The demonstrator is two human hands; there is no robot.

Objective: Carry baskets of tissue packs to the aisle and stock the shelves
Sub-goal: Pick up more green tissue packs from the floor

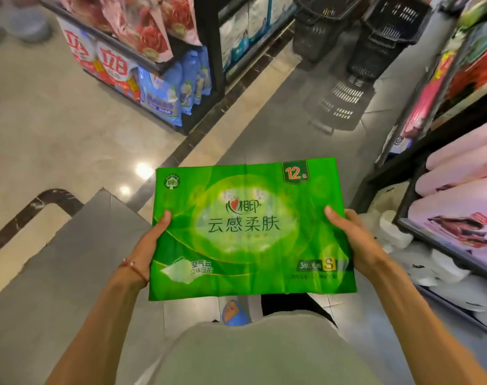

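A large green tissue pack point(250, 229) with a "12" label is held flat in front of my body, above the aisle floor. My left hand point(150, 240) grips its left edge, thumb on top. On the opposite edge my right hand point(356, 237) holds it the same way. Two dark plastic baskets point(375, 45) stand on the floor further down the aisle. The shelf point(420, 223) on my right carries pink packs point(464, 184) above and white tissue rolls point(436, 268) below.
A shelf end point(209, 65) on the left holds blue, red and pink packaged goods. A grey perforated basket point(339, 104) lies on the floor in front of the dark baskets. Open tiled floor stretches to the left.
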